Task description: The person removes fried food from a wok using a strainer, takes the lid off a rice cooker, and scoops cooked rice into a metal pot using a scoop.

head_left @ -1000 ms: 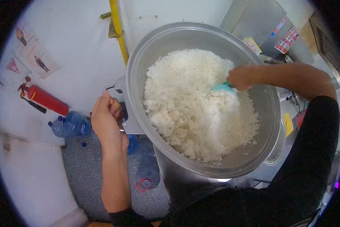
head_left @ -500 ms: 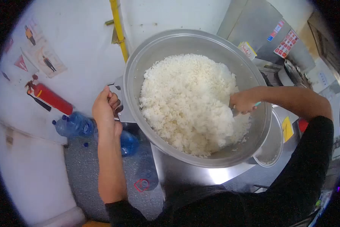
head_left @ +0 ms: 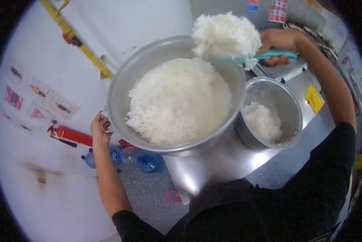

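A big metal pot (head_left: 120, 86) holds a broad mound of cooked white rice (head_left: 177, 101). My left hand (head_left: 101, 127) is closed round the metal loop handle on its left side. In my right hand (head_left: 279, 44) is the handle of a turquoise rice spoon (head_left: 275, 53). The spoon is raised over the big pot's far right rim and carries a large heap of rice (head_left: 226, 35), which hides most of its blade. Right beside the big pot stands a smaller metal pot (head_left: 296, 107) with a clump of rice (head_left: 263, 121) inside.
Both pots stand on a shiny steel table (head_left: 209, 169). Plastic water bottles (head_left: 148, 161) lie on the floor at left, below a red fire extinguisher (head_left: 74, 135) on the wall. A yellow pipe (head_left: 78, 38) runs up the wall. A yellow cloth or card (head_left: 314, 99) lies at right.
My right hand has lifted the spoon out of the big pot, loaded with rice, up and to the right. The view has shifted, showing more of the smaller pot. My left hand keeps its grip.
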{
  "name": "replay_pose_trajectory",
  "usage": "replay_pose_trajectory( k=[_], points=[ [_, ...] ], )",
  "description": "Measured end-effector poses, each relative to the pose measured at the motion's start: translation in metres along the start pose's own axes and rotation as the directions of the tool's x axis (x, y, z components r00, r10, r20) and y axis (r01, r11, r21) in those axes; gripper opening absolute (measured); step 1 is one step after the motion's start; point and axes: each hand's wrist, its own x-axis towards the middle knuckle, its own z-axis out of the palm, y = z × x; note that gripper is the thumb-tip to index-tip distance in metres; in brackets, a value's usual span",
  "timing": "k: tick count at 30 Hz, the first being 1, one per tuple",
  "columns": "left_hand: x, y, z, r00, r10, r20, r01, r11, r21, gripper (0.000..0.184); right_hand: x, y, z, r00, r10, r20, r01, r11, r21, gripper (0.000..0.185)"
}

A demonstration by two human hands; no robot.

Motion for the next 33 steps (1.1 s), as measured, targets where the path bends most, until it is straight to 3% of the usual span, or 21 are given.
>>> replay_pose_trajectory(
  k=[1,2,3,4,6,8,9,11,14,15,17,19,20,21,22,24,26,28,30,33],
  points=[
    [-0.015,0.009,0.009,0.996,-0.047,-0.071,0.05,0.998,0.044,0.023,-0.018,0.016,-0.004,1.0,0.011,-0.008,-0.011,1.0,0.025,0.03],
    [-0.025,0.012,0.019,0.987,-0.086,-0.138,0.098,0.992,0.084,0.022,-0.036,0.032,-0.008,0.99,0.049,-0.136,-0.053,0.998,-0.028,0.029],
    [-0.018,0.008,0.016,0.986,-0.07,-0.152,0.091,0.986,0.138,0.025,-0.051,0.05,-0.01,0.961,0.086,-0.263,-0.109,0.991,-0.073,0.029],
    [-0.008,0.005,0.012,0.986,-0.054,-0.158,0.084,0.977,0.195,0.028,-0.061,0.072,-0.008,0.954,0.112,-0.278,-0.128,0.991,-0.04,0.029],
    [-0.016,0.006,0.02,0.985,-0.02,-0.171,0.045,0.989,0.142,0.027,-0.063,0.123,0.004,0.879,-0.002,-0.477,-0.208,0.897,-0.389,0.026],
    [0.007,0.003,-0.01,0.996,-0.044,-0.074,0.05,0.996,0.075,0.027,-0.055,0.174,0.048,0.767,-0.136,-0.627,-0.099,0.94,-0.325,0.032],
    [0.015,0.001,-0.014,0.998,-0.056,-0.004,0.056,0.998,-0.013,0.027,-0.009,0.256,0.053,0.737,-0.421,-0.528,-0.1,0.705,-0.702,0.042],
    [-0.001,0.002,0.007,0.998,-0.042,-0.04,0.042,0.999,-0.006,0.027,0.018,0.278,0.115,0.811,-0.11,-0.574,-0.289,0.778,-0.558,0.048],
    [0.011,0.005,0.003,0.999,-0.021,-0.043,0.02,1.0,-0.02,0.027,0.031,0.313,0.131,0.732,0.002,-0.681,-0.378,0.833,-0.404,0.049],
    [0.018,0.005,-0.002,0.999,-0.047,-0.016,0.046,0.999,-0.011,0.026,0.021,0.31,0.12,0.603,-0.151,-0.784,-0.306,0.863,-0.401,0.051],
    [0.005,-0.001,-0.004,0.996,-0.091,-0.016,0.091,0.996,0.009,0.026,-0.016,0.292,0.086,0.5,-0.218,-0.838,-0.302,0.864,-0.404,0.048],
    [-0.03,0.01,0.042,0.967,-0.074,-0.244,0.115,0.98,0.161,0.025,-0.052,0.254,0.056,0.432,-0.272,-0.86,-0.304,0.854,-0.423,0.045],
    [-0.019,0.007,0.026,0.981,-0.035,-0.189,0.07,0.981,0.179,0.025,-0.061,0.235,0.038,0.455,-0.312,-0.834,-0.205,0.875,-0.439,0.04],
    [-0.006,0.001,0.007,0.991,0.004,-0.136,0.023,0.98,0.197,0.025,-0.064,0.207,0.029,0.419,-0.399,-0.815,-0.241,0.817,-0.524,0.037],
    [-0.001,0.001,0.001,0.988,0.022,-0.154,0.008,0.982,0.189,0.026,-0.06,0.17,0.028,0.408,-0.378,-0.831,-0.25,0.829,-0.5,0.032],
    [0.001,-0.001,-0.001,0.995,0.033,-0.099,-0.022,0.993,0.118,0.026,-0.038,0.098,0.034,0.413,-0.54,-0.734,-0.138,0.759,-0.636,0.032],
    [-0.002,-0.006,-0.005,0.998,0.048,-0.038,-0.047,0.998,0.035,0.026,0.013,0.034,0.059,0.433,-0.639,-0.635,-0.322,0.548,-0.772,0.034],
    [-0.002,-0.01,-0.003,0.995,0.08,0.066,-0.069,0.986,-0.151,0.027,0.083,-0.013,0.081,0.587,-0.673,-0.45,-0.288,0.346,-0.893,0.035],
    [-0.004,-0.013,0.0,0.99,0.125,0.059,-0.114,0.979,-0.167,0.028,0.16,-0.044,0.091,0.66,-0.639,-0.396,-0.166,0.39,-0.906,0.03],
    [-0.016,-0.013,0.005,0.981,0.185,0.065,-0.176,0.976,-0.129,0.03,0.268,-0.039,0.081,0.727,-0.558,-0.4,-0.3,0.265,-0.916,0.024]
  ],
)
